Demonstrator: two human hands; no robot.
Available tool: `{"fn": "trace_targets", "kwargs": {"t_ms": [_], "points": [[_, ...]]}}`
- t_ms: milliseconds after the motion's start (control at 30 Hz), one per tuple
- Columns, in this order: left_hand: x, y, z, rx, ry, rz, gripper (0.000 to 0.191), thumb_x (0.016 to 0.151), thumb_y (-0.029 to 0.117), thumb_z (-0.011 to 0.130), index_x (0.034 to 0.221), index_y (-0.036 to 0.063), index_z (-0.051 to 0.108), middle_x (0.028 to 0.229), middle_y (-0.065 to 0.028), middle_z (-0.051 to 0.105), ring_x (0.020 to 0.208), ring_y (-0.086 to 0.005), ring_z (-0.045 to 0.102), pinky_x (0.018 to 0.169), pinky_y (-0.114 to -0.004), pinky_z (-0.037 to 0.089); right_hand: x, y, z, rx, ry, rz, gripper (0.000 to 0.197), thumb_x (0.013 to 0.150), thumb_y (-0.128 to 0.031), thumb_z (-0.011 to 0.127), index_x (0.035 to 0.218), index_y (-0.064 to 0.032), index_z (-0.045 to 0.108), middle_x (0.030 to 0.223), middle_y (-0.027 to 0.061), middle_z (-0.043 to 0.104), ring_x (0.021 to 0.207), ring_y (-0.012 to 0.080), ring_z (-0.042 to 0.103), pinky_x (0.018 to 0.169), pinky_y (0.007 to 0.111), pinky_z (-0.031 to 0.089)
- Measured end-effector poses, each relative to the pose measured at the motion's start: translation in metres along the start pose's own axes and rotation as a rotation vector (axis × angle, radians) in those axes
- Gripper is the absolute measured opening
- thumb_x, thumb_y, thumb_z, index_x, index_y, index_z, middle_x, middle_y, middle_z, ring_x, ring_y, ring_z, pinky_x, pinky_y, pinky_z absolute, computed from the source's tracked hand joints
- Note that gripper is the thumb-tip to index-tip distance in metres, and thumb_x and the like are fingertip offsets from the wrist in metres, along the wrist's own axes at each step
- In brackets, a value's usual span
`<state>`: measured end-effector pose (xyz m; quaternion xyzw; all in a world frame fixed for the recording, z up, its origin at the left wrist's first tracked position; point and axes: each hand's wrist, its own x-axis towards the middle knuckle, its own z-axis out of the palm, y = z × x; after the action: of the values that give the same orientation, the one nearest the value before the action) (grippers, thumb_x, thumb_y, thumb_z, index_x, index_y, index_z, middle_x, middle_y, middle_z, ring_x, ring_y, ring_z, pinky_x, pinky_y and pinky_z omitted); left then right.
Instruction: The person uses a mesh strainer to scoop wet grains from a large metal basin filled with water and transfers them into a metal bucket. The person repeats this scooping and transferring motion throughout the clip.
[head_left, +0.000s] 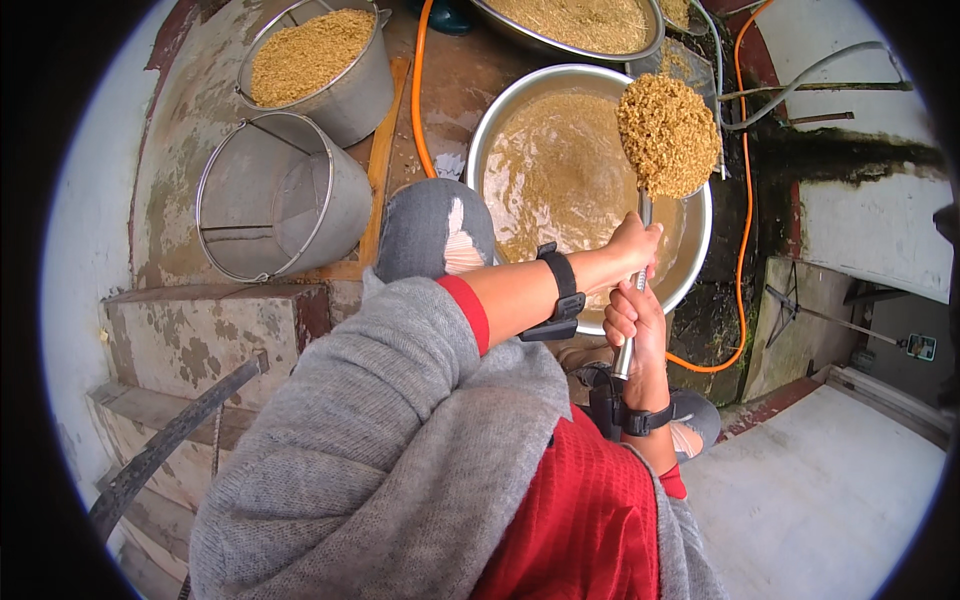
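Observation:
My left hand (634, 244) grips the upper part of a metal ladle or strainer handle (624, 358), and my right hand (636, 319) is closed around it lower down, near its end. The head of the tool is hidden under a heap of wet golden grain or husks (667, 135). This heap is held above the right side of a wide metal basin (703, 247). Cloudy brown water (559, 172) with husks in it fills much of the basin.
At left, a metal bucket (341, 199) without grain lies beside one heaped with grain (311, 56). Another grain-filled basin (577, 26) stands beyond. Orange hoses (418, 90) run along both sides of the water basin. Concrete steps (202, 322) and a dark rail (180, 435) are at lower left.

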<state>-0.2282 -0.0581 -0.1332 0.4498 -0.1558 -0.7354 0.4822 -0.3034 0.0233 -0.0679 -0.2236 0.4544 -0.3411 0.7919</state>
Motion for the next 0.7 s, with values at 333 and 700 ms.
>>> {"fn": "trace_targets", "kwargs": {"t_ms": [333, 700], "points": [[-0.0014, 0.0014, 0.0003, -0.024, 0.021, -0.008, 0.027, 0.094, 0.021, 0.045, 0.099, -0.0027, 0.031, 0.059, -0.0094, 0.046, 0.041, -0.0177, 0.045, 0.034, -0.034, 0.037, 0.0004, -0.0004, 0.0004, -0.022, 0.015, 0.015, 0.004, 0.093, -0.01, 0.046, 0.093, -0.0099, 0.042, 0.057, -0.004, 0.037, 0.038, 0.0048, 0.035, 0.032, 0.02, 0.033], [0.0008, 0.0009, -0.0022, 0.034, -0.003, 0.003, 0.027, 0.094, 0.02, 0.045, 0.096, -0.0032, 0.032, 0.058, -0.0091, 0.046, 0.041, -0.0179, 0.046, 0.034, -0.033, 0.038, -0.0015, -0.0008, 0.0044, -0.009, 0.001, 0.008, 0.005, 0.093, -0.01, 0.046, 0.092, -0.0095, 0.041, 0.058, -0.0036, 0.038, 0.038, 0.0052, 0.035, 0.032, 0.021, 0.032]]}}
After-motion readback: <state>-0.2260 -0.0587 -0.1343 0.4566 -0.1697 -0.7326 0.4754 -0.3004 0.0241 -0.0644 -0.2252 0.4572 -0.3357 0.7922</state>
